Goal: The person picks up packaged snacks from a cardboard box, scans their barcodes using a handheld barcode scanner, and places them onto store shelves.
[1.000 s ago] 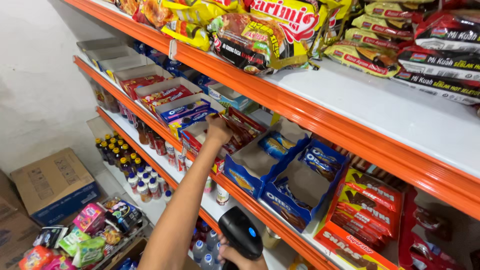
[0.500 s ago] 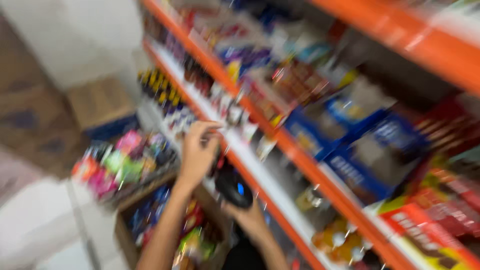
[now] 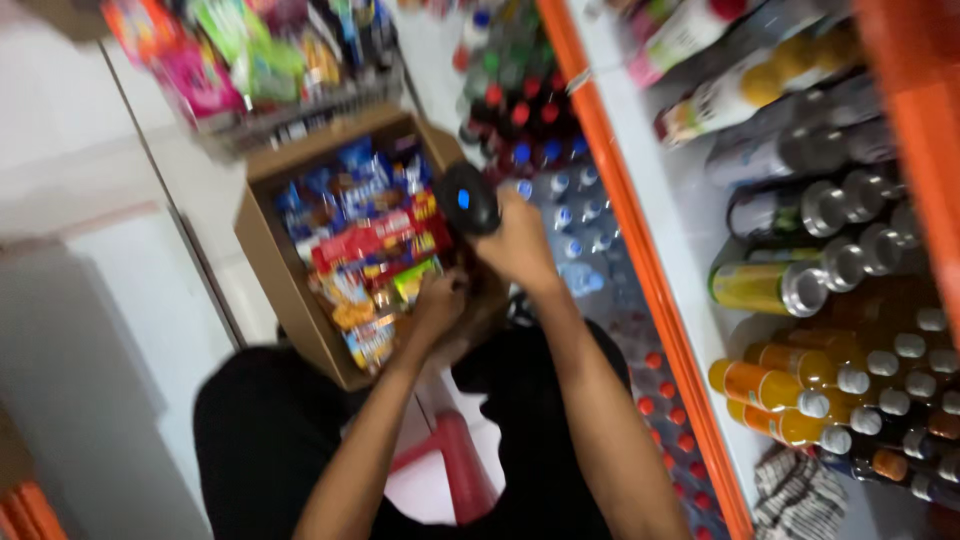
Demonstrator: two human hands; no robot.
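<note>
I look down at a cardboard box (image 3: 268,262) full of colourful snack packets (image 3: 372,240) on the floor. My left hand (image 3: 440,302) reaches into the box's near right corner, fingers curled among the packets; whether it grips one is blurred. My right hand (image 3: 520,245) holds a black handheld scanner (image 3: 467,198) with a small blue light, just above the box's right edge.
An orange-edged shelf (image 3: 640,260) runs along the right, stocked with cans (image 3: 770,285) and bottles (image 3: 790,385). Capped bottles (image 3: 575,245) stand below it. A wire basket of snack packs (image 3: 250,60) sits at the top left. White floor tiles (image 3: 110,300) lie left.
My view has swung down from the shelves to the floor box. My left hand has left the shelf and gone into the box; the scanner stays in my right hand.
</note>
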